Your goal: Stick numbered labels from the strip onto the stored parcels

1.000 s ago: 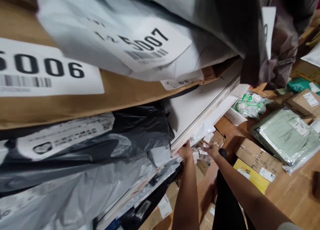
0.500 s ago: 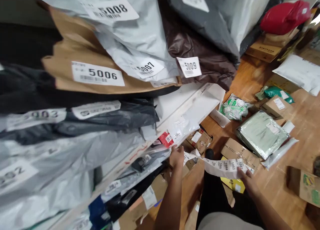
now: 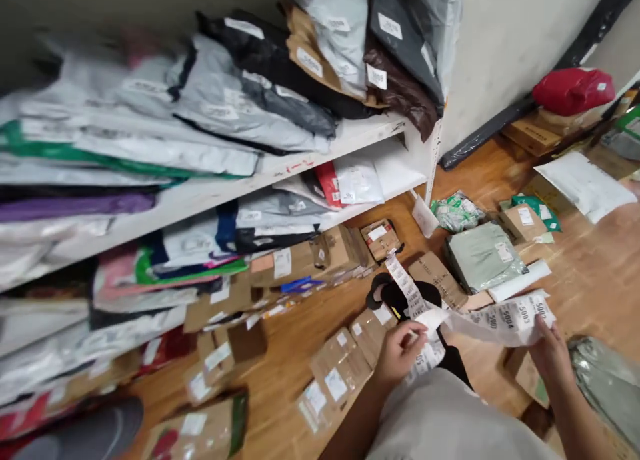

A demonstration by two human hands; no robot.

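A long strip of white number labels (image 3: pixel 493 317) stretches between my hands, printed with figures such as 5003 and 5004. My left hand (image 3: pixel 400 353) is closed on the strip's near end, where loose labels curl upward. My right hand (image 3: pixel 550 350) pinches the far end at the right. Both hands hover above my lap and the wooden floor (image 3: pixel 280 340). White shelves (image 3: pixel 320 157) at the left hold stacked mailer bags with numbered labels.
Cardboard parcels (image 3: pixel 340 370) lie on the floor by the shelf. A pale green bag (image 3: pixel 483 253), small boxes, a white mailer (image 3: pixel 583 183) and a red bag (image 3: pixel 570 90) lie at the right. A grey bag (image 3: pixel 607 387) sits beside my right arm.
The view has pulled back from the shelf. My left hand left the shelf edge and now grips the label strip, which my right hand has drawn out to the right.
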